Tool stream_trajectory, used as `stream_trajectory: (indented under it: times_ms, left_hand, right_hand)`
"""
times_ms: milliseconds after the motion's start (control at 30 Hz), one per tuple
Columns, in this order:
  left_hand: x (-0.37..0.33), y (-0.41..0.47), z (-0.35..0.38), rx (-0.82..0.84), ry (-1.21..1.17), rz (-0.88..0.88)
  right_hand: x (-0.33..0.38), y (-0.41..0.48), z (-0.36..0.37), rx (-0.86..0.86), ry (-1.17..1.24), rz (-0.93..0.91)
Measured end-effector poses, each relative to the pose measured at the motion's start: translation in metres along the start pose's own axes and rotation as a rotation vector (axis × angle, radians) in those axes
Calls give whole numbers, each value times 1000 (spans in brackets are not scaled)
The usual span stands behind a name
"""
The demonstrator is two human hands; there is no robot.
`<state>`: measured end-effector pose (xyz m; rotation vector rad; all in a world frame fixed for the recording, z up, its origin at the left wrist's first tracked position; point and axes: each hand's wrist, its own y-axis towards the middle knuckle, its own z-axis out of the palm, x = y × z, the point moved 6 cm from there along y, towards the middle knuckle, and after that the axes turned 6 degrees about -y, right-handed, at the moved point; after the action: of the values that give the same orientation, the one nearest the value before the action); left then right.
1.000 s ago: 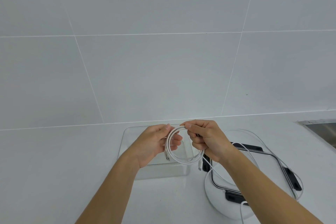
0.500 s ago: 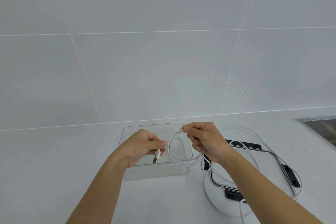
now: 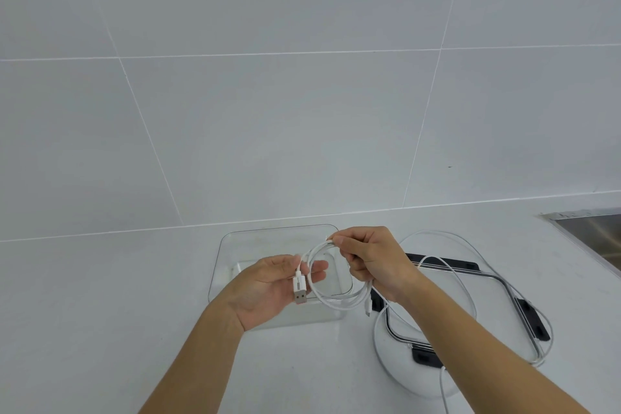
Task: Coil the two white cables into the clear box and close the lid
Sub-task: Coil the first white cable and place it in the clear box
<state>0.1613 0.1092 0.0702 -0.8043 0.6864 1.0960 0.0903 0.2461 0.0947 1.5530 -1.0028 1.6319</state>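
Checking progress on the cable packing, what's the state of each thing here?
clear box: open, empty.
lid: off, lying right of box.
coiled cable: looped, held above box.
second cable: loose, draped over lid.
right hand: fingers pinch coil top.
left hand: palm up behind plug end, grip unclear.

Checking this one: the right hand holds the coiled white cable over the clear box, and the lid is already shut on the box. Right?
Not quite. The head view shows the lid off the clear box, lying to its right. The rest stands: the right hand holds the coiled white cable over the box.
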Motion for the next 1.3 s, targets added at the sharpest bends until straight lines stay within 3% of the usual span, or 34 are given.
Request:
stream_trajectory:
  times_ms: [200, 467, 667, 833, 967, 1200, 1300]
  left_hand:
    - [8, 3, 1, -135, -51, -1]
    - [5, 10, 6, -298, -16, 211]
    - [-2, 7, 8, -439, 306, 373]
    - [0, 7, 6, -491, 315, 361]
    - [2, 9, 6, -475, 394, 290]
    - [10, 11, 0, -265, 177, 194]
    - [8, 8, -4, -260, 417, 231]
  right_hand:
    - [-1, 0, -7, -59, -30, -1]
    - [-1, 0, -6, -73, 81, 0]
    - [0, -2, -8, -73, 83, -6]
    - [-1, -3, -5, -66, 30, -18]
    - [-4, -4, -3, -65, 22, -12]
    - [-1, -6, -8, -74, 40, -9]
    - [-3, -7, -10, -83, 32, 5]
